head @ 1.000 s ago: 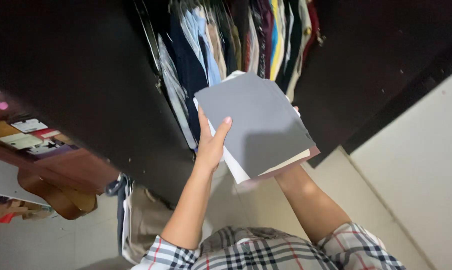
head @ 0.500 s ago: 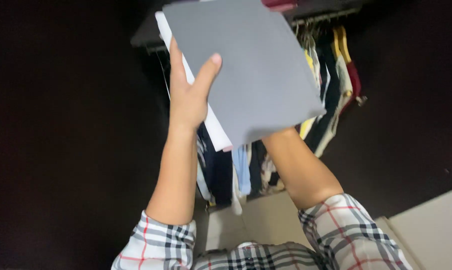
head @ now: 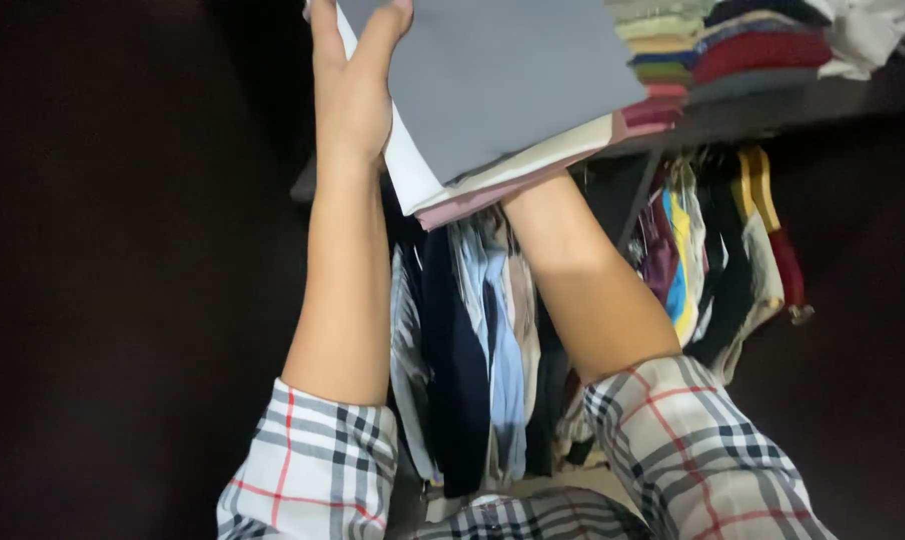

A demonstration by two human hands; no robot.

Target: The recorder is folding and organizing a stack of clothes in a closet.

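I hold a stack of folded cloth [head: 492, 90], grey on top with cream and pink layers under it, raised overhead at a dark wardrobe shelf [head: 772, 105]. My left hand [head: 352, 90] grips the stack's left edge, thumb on the grey top. My right hand is hidden under the stack; only its forearm [head: 582, 270] shows, reaching up beneath it. Both arms wear rolled plaid sleeves.
A pile of folded clothes [head: 712, 50] in several colours lies on the shelf to the right of the stack. Below the shelf hang shirts and garments [head: 492, 340] on a rail, with more on hangers [head: 752, 190] at the right. Dark wardrobe panels flank both sides.
The stack has gone from chest height up to the shelf, both arms stretching upward. My view has tilted up from the floor and room to the shelf and hanging clothes.
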